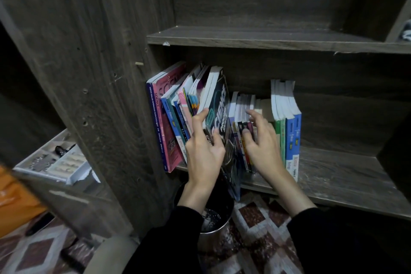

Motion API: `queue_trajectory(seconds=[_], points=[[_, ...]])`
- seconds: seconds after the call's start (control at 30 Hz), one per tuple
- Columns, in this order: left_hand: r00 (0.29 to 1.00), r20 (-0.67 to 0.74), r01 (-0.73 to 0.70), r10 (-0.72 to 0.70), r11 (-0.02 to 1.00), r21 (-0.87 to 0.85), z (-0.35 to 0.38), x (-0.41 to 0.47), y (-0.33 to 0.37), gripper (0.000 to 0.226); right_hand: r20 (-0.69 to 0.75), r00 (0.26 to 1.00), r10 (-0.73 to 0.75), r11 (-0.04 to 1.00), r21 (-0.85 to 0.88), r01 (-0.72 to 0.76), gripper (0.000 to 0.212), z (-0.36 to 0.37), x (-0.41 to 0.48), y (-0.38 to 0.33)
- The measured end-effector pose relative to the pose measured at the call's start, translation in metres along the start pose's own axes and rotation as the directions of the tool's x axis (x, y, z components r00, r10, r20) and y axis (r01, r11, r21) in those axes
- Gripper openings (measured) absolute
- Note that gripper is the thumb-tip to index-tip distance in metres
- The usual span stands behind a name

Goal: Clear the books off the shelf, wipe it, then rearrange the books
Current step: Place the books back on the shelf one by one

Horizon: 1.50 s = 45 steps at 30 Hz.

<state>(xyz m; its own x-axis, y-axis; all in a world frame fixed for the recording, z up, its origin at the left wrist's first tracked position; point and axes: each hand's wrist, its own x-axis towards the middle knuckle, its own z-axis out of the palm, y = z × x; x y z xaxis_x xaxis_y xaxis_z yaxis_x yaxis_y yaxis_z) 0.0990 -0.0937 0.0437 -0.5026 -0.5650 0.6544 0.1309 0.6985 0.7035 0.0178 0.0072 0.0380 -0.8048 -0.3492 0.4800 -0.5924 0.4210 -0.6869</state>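
Head view: your left hand [204, 147] grips the dark book [219, 104] reading "SCIENCE PROCESS", tilted and half out of the row on the shelf [333, 173], thumb across its cover. Your right hand [262, 142] curls over the small books [241, 104] beside it, thumb on their spines. Blue spines [293, 140] read "fokus", "Kimia".
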Motion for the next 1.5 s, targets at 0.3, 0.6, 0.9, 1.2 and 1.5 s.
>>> queue_trajectory(seconds=[0.3, 0.6, 0.9, 1.2, 1.5], points=[[1.000, -0.024, -0.015, 0.016, 1.000, 0.027, -0.036, -0.006, 0.013, 0.046, 0.326, 0.932, 0.158, 0.945, 0.223, -0.238, 0.060, 0.041, -0.005, -0.001], [0.998, 0.038, -0.045, 0.047, 0.998, -0.039, -0.084, 0.009, 0.042, 0.048, 0.259, 0.931, 0.258, 0.855, 0.388, -0.344, 0.076, 0.045, -0.008, -0.010], [0.976, 0.205, 0.118, -0.072, 0.968, -0.221, -0.096, 0.005, 0.030, 0.058, 0.507, 0.803, 0.313, 0.444, 0.670, -0.595, 0.076, 0.035, -0.004, 0.017], [0.988, 0.113, 0.127, -0.108, 0.976, -0.177, -0.087, -0.010, 0.022, 0.079, 0.412, 0.828, 0.381, 0.429, 0.715, -0.553, 0.057, 0.052, -0.016, 0.014], [0.988, 0.088, 0.121, -0.129, 0.988, 0.093, -0.122, 0.002, 0.031, 0.058, 0.022, 0.990, 0.139, 0.925, 0.355, -0.137, 0.021, 0.047, 0.003, -0.026]])
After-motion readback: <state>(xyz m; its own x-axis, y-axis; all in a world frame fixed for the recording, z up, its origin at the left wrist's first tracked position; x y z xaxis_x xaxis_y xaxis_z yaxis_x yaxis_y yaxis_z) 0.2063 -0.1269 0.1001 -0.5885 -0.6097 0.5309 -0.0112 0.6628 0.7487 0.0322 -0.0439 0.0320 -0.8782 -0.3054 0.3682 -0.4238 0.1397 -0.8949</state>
